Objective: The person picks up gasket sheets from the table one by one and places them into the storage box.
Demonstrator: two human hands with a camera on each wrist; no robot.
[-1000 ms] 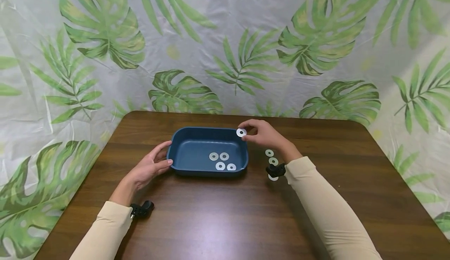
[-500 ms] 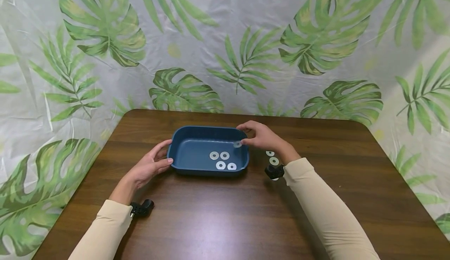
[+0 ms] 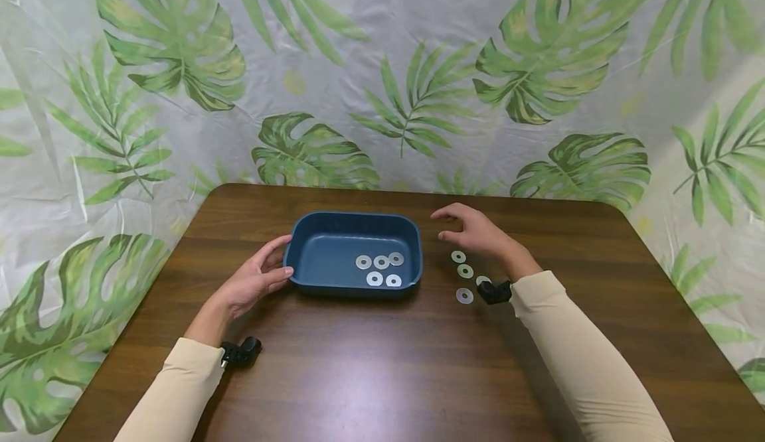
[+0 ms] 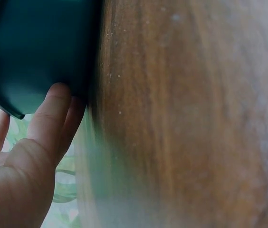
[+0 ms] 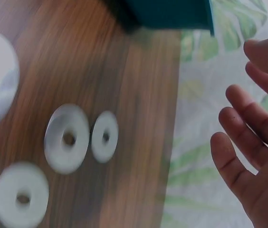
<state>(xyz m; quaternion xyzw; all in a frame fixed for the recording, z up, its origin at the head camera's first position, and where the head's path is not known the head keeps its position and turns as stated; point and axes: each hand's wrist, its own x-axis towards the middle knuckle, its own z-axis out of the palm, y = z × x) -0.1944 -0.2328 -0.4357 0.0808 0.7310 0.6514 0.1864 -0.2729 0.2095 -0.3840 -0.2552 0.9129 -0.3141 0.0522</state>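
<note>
The blue rectangular tray (image 3: 323,286) holds several flat metal washers (image 3: 374,279), grouped toward its right side. At the tray's left end, my left hand (image 3: 254,283) rests its thumb and fingertips against the wall; the left wrist view shows fingers (image 4: 53,111) touching the dark outer side. My right hand (image 3: 478,233) hovers to the right of the tray with nothing in it. Its fingers are spread and loosely bent in the right wrist view. Below that hand, several more washers (image 3: 465,271) lie on the table, one partly hidden by the wrist camera (image 3: 493,291).
The dark wooden table (image 3: 358,375) has rounded far corners. A hanging cloth (image 3: 335,90) with green leaf prints stands behind its far edge. A second black wrist camera (image 3: 242,352) sits at the left wrist.
My right hand has lowered a washer into the tray's right side, let it go and drawn back to the right. My left hand has stayed at the tray's left end.
</note>
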